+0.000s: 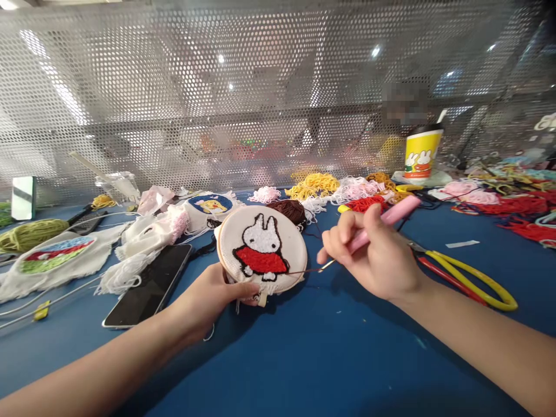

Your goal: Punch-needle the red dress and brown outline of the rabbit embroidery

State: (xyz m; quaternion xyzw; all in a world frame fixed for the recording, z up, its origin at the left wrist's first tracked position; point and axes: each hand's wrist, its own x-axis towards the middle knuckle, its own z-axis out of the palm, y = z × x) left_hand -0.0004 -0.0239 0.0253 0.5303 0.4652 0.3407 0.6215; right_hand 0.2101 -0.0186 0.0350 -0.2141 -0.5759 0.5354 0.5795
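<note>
My left hand (221, 289) grips the lower left rim of a round embroidery hoop (284, 229), thumb in front and fingers partly hidden behind it. On its white cloth is a white rabbit (260, 237) in a red dress with a dark outline. My right hand (369, 249) is closed around the pink handle of a punch needle (397, 211). The needle's metal tip points left, a little apart from the hoop's right edge. A dark strand of yarn (299, 271) runs between the tip and the cloth near the dress.
Red-and-yellow-handled scissors (473, 281) lie right of my right hand. A phone (150, 286) and stitched cloths (56, 258) lie on the left. Yarn heaps (315, 185) line the back, before a perforated metal screen (269, 87). A yellow cup (423, 152) stands back right.
</note>
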